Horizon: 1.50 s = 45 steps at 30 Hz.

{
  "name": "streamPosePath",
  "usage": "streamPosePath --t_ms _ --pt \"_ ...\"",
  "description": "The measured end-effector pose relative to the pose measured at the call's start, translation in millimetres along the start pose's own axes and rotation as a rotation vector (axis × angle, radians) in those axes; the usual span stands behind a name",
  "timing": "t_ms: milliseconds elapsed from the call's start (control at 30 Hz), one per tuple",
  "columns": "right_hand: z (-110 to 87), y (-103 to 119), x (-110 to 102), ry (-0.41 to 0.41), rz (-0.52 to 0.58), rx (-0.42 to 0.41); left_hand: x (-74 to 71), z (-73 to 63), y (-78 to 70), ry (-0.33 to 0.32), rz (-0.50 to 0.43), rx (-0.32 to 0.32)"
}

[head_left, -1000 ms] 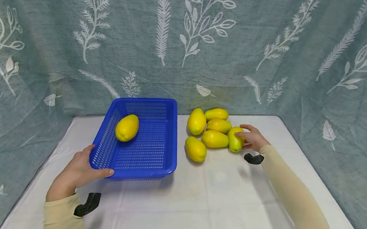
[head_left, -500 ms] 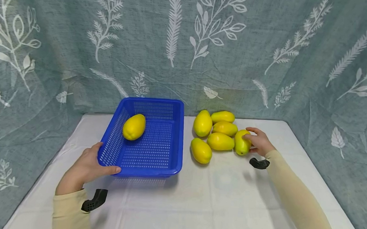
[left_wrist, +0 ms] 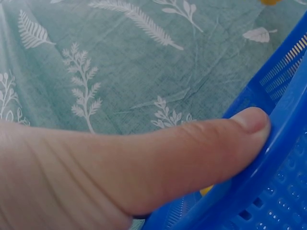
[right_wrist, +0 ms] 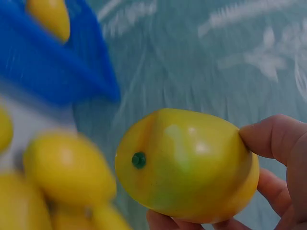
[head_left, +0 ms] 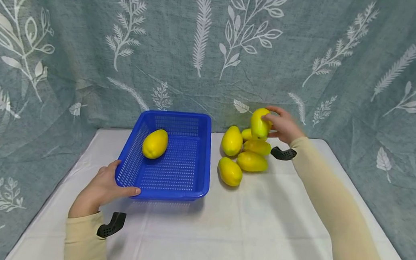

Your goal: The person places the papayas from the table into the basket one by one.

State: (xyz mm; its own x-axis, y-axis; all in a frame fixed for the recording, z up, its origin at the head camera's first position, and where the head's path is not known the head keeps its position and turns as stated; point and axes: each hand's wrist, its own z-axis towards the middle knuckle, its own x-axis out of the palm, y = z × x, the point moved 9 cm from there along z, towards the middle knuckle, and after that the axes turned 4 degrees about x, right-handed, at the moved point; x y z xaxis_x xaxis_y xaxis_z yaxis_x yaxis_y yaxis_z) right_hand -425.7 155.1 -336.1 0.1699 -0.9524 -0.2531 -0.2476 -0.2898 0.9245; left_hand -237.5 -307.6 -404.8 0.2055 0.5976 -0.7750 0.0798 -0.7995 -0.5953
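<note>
High at the back right, my right hand (head_left: 283,125) holds a yellow papaya (head_left: 260,123) above the others, thumb on one side and fingers on the other. In the right wrist view the held papaya (right_wrist: 192,167) shows its green stem nub and a greenish-orange blush. My left hand (head_left: 103,185) grips the near left corner of a blue plastic basket (head_left: 171,194); in the left wrist view its thumb (left_wrist: 211,143) lies on the rim. Inside the basket, toward the left wall, lies one papaya (head_left: 155,144).
Several papayas lie grouped right of the basket, among them a front one (head_left: 230,172), one standing lengthwise (head_left: 232,141) and one lying sideways (head_left: 252,161). A white cloth (head_left: 200,242) covers the table. A patterned green curtain (head_left: 162,54) closes off the back and sides.
My right hand has taken hold of the rightmost papaya and lifted it up and to the left, off the table. My left hand stays at the basket corner; the head view has shifted slightly.
</note>
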Motion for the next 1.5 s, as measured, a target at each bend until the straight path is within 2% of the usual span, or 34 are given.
streamPosePath --t_ms 100,267,400,533,800,1000,1267,1500 --pt "4.6 20 37 0.037 0.036 -0.011 0.7 0.1 1.5 -0.004 -0.002 -0.011" --pt "11.4 40 98 0.113 0.098 -0.018 2.2 -0.3 1.3 -0.011 -0.011 -0.026" --pt "14.7 48 140 0.179 0.149 -0.02 3.4 -0.9 -1.4 -0.021 -0.021 -0.022" --pt "19.4 50 172 0.218 0.159 -0.015 3.7 -1.5 -4.3 -0.027 -0.026 -0.02" --pt "29.8 44 221 0.248 0.195 -0.006 -0.7 -2.8 -4.5 -0.04 -0.033 -0.027" --pt "35.9 31 249 0.244 0.15 0.024 -3.1 -5.0 -1.5 -0.051 -0.044 -0.031" --pt "53.1 5 273 0.174 0.073 0.09 -0.5 -6.1 5.1 -0.061 -0.085 -0.048" --pt "59.8 -9 285 0.114 0.004 0.117 -2.7 -7.4 4.9 -0.075 -0.076 -0.032"
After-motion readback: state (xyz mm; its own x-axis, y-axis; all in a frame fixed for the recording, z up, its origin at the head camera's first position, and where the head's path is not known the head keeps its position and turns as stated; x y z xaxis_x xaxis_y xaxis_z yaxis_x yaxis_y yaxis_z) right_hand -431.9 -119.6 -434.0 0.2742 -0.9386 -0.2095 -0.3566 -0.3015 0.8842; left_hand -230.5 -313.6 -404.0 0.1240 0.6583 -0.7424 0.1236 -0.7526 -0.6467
